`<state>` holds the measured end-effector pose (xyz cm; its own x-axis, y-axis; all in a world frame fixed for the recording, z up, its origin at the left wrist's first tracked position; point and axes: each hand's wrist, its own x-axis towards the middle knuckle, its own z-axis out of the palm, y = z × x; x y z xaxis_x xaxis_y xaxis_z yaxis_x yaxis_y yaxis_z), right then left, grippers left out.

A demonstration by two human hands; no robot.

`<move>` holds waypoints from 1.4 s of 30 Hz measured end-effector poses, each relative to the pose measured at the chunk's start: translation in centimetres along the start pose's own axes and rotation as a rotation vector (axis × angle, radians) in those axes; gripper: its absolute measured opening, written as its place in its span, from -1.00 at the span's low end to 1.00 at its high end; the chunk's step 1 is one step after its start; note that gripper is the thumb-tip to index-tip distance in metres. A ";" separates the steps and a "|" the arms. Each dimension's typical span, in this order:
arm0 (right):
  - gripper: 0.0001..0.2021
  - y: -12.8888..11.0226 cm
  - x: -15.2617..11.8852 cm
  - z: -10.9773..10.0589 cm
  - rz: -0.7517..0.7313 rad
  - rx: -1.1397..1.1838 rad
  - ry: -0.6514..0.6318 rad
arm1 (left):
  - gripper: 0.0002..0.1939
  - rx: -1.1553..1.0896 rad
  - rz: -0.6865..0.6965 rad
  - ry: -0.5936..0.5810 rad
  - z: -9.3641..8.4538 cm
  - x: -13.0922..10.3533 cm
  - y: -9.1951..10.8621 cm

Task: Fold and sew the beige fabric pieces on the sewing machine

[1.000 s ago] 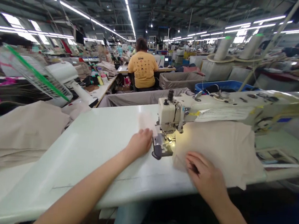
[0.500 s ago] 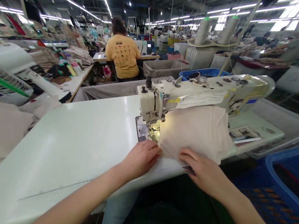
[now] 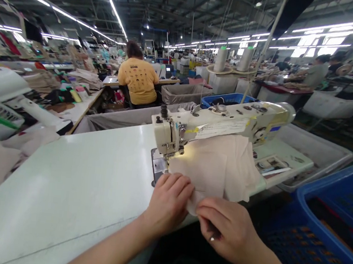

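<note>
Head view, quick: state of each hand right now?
Left hand: curled at the cloth; whether it grips cannot be told.
Right hand: closed, pinching the cloth, with a dark object partly hidden under the palm.

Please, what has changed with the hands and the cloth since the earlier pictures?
The left hand moved rightward and back toward the body, from beside the needle plate to the cloth. The right hand also drew back and now pinches the cloth's near edge, close to the left hand. The sewing machine and the co-worker stayed in place.
</note>
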<state>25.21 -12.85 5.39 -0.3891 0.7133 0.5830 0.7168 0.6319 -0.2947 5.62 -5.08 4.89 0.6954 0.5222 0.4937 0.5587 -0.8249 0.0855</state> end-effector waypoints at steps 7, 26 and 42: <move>-0.85 -0.8 0.7 3.2 -0.002 0.203 -0.046 | -0.43 0.007 0.139 -0.069 -1.3 -7.8 -5.8; -0.71 1.8 4.2 8.4 0.793 0.714 0.002 | -0.59 -0.409 -0.983 -0.009 -4.9 -10.9 -9.7; -0.77 1.5 4.7 10.9 0.628 0.310 -0.046 | -0.68 -0.207 -1.127 0.069 -3.9 -11.3 -7.2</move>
<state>18.18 -5.28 -0.57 0.0156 0.9794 0.2013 0.6182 0.1488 -0.7718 -7.97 -5.89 2.06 -0.1830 0.9788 0.0917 0.7587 0.0812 0.6464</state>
